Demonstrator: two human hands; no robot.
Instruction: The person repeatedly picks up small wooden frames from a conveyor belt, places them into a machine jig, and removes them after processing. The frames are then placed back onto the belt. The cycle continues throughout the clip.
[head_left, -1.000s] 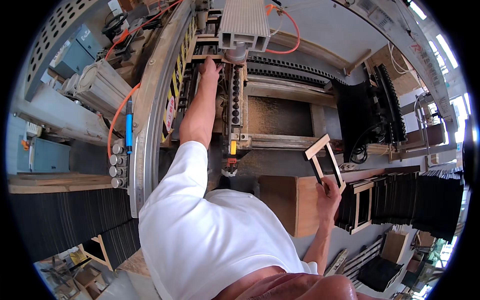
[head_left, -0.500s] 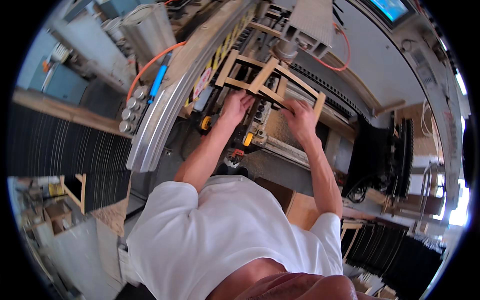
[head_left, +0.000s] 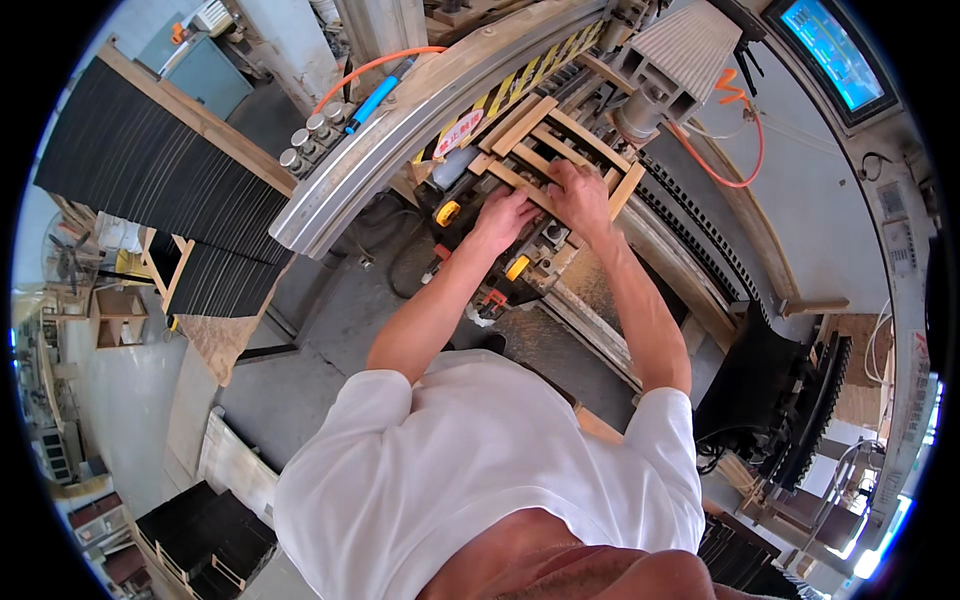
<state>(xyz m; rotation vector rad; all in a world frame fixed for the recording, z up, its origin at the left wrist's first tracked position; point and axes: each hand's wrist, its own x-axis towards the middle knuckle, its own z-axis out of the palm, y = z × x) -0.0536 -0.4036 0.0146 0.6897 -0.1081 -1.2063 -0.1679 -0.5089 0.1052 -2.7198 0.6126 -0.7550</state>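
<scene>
A light wooden frame (head_left: 527, 126) with cross slats and dark edges lies on the machine bed under a metal spindle head (head_left: 640, 112). At its near bar, my left hand (head_left: 503, 218) has its fingers bent against the wood. My right hand (head_left: 582, 200) sits just to the right, fingers curled over the same bar near the middle of the frame. The fingertips of both hands are partly hidden by the wood. Below the hands, yellow round knobs (head_left: 447, 213) and metal clamps show on the machine's near end.
A curved metal rail (head_left: 335, 205) with a blue tube (head_left: 378, 97) runs along the left. Stacked dark-edged frames (head_left: 160, 150) stand beyond it. To the right are a toothed track (head_left: 700, 235), a black cover (head_left: 750, 370) and a lit screen (head_left: 832, 50). Sawdust lies below.
The head view has swung, so the surroundings sit differently. My right hand has come from the frame's right part to its middle, closer to my left hand.
</scene>
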